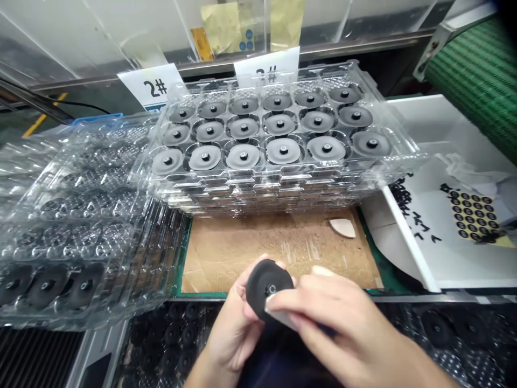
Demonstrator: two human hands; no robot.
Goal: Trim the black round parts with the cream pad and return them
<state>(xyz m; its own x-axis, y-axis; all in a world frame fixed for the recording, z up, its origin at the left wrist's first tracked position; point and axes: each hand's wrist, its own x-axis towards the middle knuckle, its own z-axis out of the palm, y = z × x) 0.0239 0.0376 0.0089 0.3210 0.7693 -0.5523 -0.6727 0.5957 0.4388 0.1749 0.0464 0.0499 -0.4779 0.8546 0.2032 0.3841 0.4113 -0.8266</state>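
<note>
My left hand is closed around the edge of a black round disc with a small raised hub at its centre. My right hand pinches a thin white piece, whose tip touches the disc's face close to the hub. What the white piece is made of I cannot tell. Both hands are above the near edge of a cardboard sheet. Behind them, a stack of clear plastic trays carries rows of similar black discs in its top tray.
More clear trays are stacked at the left. At the right, a white bin holds small black parts and a sheet of round black stickers. A white scrap lies on the cardboard. A green roller hangs at upper right.
</note>
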